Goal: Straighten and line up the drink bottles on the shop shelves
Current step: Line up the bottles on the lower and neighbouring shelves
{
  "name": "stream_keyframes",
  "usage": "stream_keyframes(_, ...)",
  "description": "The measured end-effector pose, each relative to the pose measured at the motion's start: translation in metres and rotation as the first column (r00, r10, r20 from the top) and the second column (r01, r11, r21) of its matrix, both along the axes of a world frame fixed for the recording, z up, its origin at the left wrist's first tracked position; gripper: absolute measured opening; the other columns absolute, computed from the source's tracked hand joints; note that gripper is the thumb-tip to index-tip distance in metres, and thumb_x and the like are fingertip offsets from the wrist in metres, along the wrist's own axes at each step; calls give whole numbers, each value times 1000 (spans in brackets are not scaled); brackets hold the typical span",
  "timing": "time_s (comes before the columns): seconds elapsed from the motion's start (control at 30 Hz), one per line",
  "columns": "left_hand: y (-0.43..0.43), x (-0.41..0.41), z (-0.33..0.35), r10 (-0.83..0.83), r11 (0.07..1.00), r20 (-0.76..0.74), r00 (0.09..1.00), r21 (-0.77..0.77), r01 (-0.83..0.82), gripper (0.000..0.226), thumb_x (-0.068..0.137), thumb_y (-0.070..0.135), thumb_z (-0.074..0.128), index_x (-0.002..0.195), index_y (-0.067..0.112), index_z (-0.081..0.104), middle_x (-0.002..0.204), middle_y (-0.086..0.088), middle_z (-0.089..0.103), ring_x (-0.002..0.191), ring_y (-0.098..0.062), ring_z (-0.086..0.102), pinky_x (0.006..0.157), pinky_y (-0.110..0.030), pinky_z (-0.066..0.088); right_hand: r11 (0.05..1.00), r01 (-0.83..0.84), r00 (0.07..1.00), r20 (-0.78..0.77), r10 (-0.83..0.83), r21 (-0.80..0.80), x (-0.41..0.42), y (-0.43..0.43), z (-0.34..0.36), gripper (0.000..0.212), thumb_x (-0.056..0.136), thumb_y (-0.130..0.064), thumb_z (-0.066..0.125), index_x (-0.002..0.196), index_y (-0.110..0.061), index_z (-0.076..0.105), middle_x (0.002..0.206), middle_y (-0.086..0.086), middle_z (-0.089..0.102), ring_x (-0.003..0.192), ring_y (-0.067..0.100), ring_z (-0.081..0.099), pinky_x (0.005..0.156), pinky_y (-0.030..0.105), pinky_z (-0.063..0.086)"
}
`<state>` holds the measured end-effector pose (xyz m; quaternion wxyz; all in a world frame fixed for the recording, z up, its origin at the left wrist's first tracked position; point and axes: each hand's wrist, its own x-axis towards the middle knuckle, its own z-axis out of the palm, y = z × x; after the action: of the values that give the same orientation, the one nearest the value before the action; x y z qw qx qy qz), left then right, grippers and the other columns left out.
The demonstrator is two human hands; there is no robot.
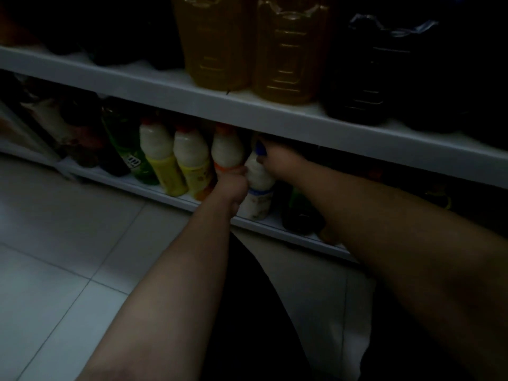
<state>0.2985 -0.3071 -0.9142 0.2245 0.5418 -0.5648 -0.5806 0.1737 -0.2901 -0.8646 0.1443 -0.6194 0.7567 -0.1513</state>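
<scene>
A white milky drink bottle with a blue cap (258, 185) stands on the bottom shelf (154, 185), leaning a little. My right hand (280, 160) grips its neck just under the cap. My left hand (233, 188) is curled round its body from the left side. To its left stand a white bottle with an orange label (226, 149) and two white bottles with yellow labels (162, 158) in a row. The light is dim, so my fingers are hard to make out.
A green bottle (129, 152) and dark bottles sit further left on the bottom shelf. Dark bottles (299, 213) stand right of the held one. The upper shelf (247, 111) carries large amber jugs (286, 50) and a dark jug (371, 72). Pale floor tiles (68, 243) lie below.
</scene>
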Motion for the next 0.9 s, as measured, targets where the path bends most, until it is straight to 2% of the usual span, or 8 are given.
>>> stream_keyframes(0.1,4,-9,5,-62,998,24,998,-30,63,41,94,-7,35,131,3,51,130,-20,55,117,-37,50,77,-32,50,999,29,998,-58,-31,-44,-4,3,-4,54,91,-28,59,139,-11,38,144,15,38,132,33,35,109,37,25)
stream_keyframes(0.17,4,-12,4,-69,998,-61,996,5,70,46,94,-5,34,135,9,49,130,-17,56,121,-39,48,89,-39,48,998,50,994,-96,-54,-50,-8,5,-7,49,94,-32,54,137,-12,40,142,16,42,130,34,38,108,40,28)
stream_keyframes(0.27,9,-15,6,-160,987,-40,986,-4,160,54,94,-4,37,144,16,38,139,-12,50,125,-37,45,101,-44,40,996,77,993,-89,-81,-45,-11,7,-11,34,98,-32,43,122,-10,52,121,15,57,111,32,54,90,38,42)
stream_keyframes(0.4,11,-15,3,-232,972,33,972,-39,234,65,92,-3,37,151,22,23,146,-11,41,129,-37,41,105,-47,36,972,198,980,20,-197,-129,-11,6,-13,41,97,-36,47,129,-11,48,135,13,46,125,26,40,100,24,23)
stream_keyframes(0.5,8,-8,1,-231,972,-4,973,-40,231,60,95,0,41,149,22,28,143,-12,45,129,-34,41,102,-41,39,976,181,983,34,-179,-123,-11,8,-16,49,95,-42,48,134,-13,43,139,12,44,129,28,39,103,27,22)
stream_keyframes(0.63,7,1,-5,-287,956,-36,957,-74,284,60,95,0,47,149,19,29,148,-3,39,133,-21,38,100,-27,36,966,146,966,-179,-185,-213,-12,18,-25,51,95,-45,45,131,-9,46,133,17,50,122,34,46,101,37,33)
stream_keyframes(0.77,6,1,-4,-314,947,-75,946,-87,308,59,94,-2,49,148,15,32,148,-5,40,134,-20,37,112,-38,32,945,170,955,-190,-228,-280,-11,25,-29,48,95,-45,45,123,-7,53,120,19,58,109,36,54,87,37,40)
stream_keyframes(0.9,8,7,-6,-364,918,-5,931,-171,358,48,98,3,46,144,13,39,145,-7,43,132,-22,40,111,-41,33,950,104,957,-231,-176,-293,-10,30,-31,51,94,-45,48,123,-3,56,114,22,62,100,38,60,80,38,45)
